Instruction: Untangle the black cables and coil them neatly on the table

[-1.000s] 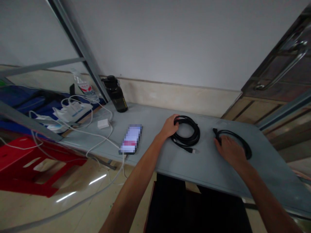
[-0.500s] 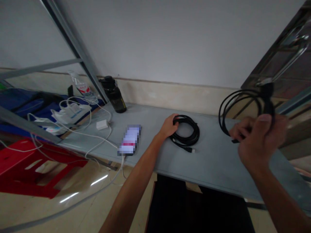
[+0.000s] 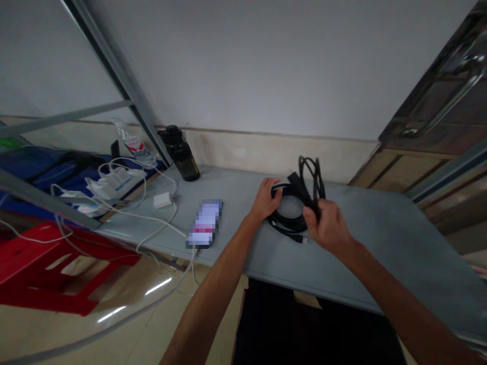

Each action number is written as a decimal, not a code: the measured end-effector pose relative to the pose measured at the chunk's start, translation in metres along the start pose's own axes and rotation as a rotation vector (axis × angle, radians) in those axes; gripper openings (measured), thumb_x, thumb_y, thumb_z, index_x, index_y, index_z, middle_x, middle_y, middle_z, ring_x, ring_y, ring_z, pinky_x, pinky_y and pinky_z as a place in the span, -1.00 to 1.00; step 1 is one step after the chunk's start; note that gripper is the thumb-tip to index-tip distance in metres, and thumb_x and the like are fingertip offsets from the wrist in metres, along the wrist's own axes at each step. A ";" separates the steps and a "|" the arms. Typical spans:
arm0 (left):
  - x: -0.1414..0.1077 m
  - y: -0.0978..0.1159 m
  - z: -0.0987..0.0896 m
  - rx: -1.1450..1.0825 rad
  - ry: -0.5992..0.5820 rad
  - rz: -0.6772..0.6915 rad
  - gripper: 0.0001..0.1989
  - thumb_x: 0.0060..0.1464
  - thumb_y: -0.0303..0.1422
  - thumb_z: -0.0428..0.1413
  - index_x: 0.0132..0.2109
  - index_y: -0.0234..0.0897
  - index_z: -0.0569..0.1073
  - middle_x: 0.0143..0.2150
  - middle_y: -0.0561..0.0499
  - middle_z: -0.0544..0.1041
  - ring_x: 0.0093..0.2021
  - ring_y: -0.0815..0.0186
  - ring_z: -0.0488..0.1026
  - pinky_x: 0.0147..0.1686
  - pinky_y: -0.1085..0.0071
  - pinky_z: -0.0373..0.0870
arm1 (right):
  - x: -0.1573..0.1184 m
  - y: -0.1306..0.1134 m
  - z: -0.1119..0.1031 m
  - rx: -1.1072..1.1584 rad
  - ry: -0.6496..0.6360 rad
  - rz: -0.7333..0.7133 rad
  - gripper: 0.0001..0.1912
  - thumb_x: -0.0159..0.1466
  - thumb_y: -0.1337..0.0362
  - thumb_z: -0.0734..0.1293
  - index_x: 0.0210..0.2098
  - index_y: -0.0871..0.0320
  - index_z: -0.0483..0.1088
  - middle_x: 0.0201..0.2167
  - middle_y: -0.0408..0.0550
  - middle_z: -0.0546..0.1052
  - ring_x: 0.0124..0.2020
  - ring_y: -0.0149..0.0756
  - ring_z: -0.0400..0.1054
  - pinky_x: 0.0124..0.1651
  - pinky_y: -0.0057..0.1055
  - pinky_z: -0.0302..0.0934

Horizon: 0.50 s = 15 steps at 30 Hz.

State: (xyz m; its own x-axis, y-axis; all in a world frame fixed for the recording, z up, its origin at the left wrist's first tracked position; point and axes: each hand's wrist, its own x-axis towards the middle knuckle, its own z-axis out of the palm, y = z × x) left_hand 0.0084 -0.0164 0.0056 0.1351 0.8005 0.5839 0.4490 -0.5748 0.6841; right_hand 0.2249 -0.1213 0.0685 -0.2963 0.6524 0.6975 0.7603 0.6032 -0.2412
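Observation:
A coiled black cable [image 3: 287,223] lies on the grey tabletop [image 3: 342,274], its light-tipped plug pointing right at the near side. My left hand [image 3: 267,198] grips the left edge of this coil, fingers on top. Above the coil's right side, my right hand [image 3: 327,224] is closed around a second looped black cable [image 3: 317,177]. The loops of that cable stand up from the fist, and a dark connector end [image 3: 294,178] points up and left over the lying coil.
Left of my hands lies a phone [image 3: 205,223] with a white cord plugged in. Behind it are a white adapter [image 3: 163,199] and a black bottle [image 3: 182,157]. A red stool [image 3: 76,274] stands at the lower left; a metal post [image 3: 140,116] rises behind the bottle.
My right hand has moved left with its looped cable, from the far right of the table to above the lying coil. My left hand stays at the coil's left edge.

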 end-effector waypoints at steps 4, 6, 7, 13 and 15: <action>0.002 0.005 -0.002 -0.237 0.089 -0.038 -0.77 0.42 -0.28 0.16 0.13 -0.21 0.55 0.09 -0.20 0.69 0.12 0.05 0.64 0.25 0.04 0.57 | -0.005 0.011 0.043 -0.112 -0.182 -0.172 -0.55 0.65 0.03 0.10 -0.11 0.15 0.48 -0.53 0.07 0.59 -0.55 -0.12 0.49 -0.44 -0.30 0.19; 0.002 0.006 -0.002 -0.404 0.101 -0.101 -0.73 0.43 -0.19 0.17 0.14 -0.21 0.52 0.02 -0.18 0.72 0.00 0.08 0.69 0.13 0.10 0.64 | -0.008 0.016 0.057 -0.169 -0.275 -0.192 -0.55 0.66 0.06 0.10 -0.09 0.17 0.50 -0.56 0.04 0.59 -0.57 -0.16 0.48 -0.44 -0.32 0.09; 0.002 0.006 -0.002 -0.457 0.100 -0.134 -0.72 0.44 -0.16 0.17 0.14 -0.21 0.51 -0.02 -0.17 0.73 -0.03 0.09 0.70 0.10 0.11 0.65 | -0.009 0.017 0.061 -0.184 -0.302 -0.203 -0.54 0.67 0.06 0.10 -0.08 0.18 0.51 -0.56 0.03 0.59 -0.58 -0.17 0.47 -0.45 -0.32 0.05; 0.004 0.007 0.002 -0.478 0.047 -0.279 -0.65 0.53 -0.03 0.06 0.14 -0.17 0.52 -0.12 -0.11 0.74 -0.12 0.14 0.73 0.00 0.15 0.70 | -0.011 0.027 0.067 -0.069 -0.242 -0.219 -0.36 0.70 -0.01 0.02 -0.16 0.21 0.58 -0.55 0.04 0.60 -0.57 -0.19 0.44 -0.41 -0.26 0.01; 0.005 0.008 0.002 -0.475 0.040 -0.282 -0.64 0.53 -0.02 0.07 0.13 -0.17 0.54 -0.19 -0.08 0.73 -0.21 0.15 0.71 -0.08 0.17 0.70 | -0.013 0.029 0.065 0.000 -0.184 -0.190 -0.37 0.70 -0.04 0.06 -0.14 0.20 0.61 -0.52 0.01 0.61 -0.55 -0.22 0.45 -0.39 -0.27 0.08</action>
State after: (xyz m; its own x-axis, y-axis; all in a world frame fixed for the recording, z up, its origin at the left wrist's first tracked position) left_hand 0.0143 -0.0161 0.0130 0.0299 0.9327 0.3593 0.0136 -0.3598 0.9329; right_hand 0.2131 -0.0825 0.0090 -0.5343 0.5999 0.5955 0.6806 0.7231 -0.1177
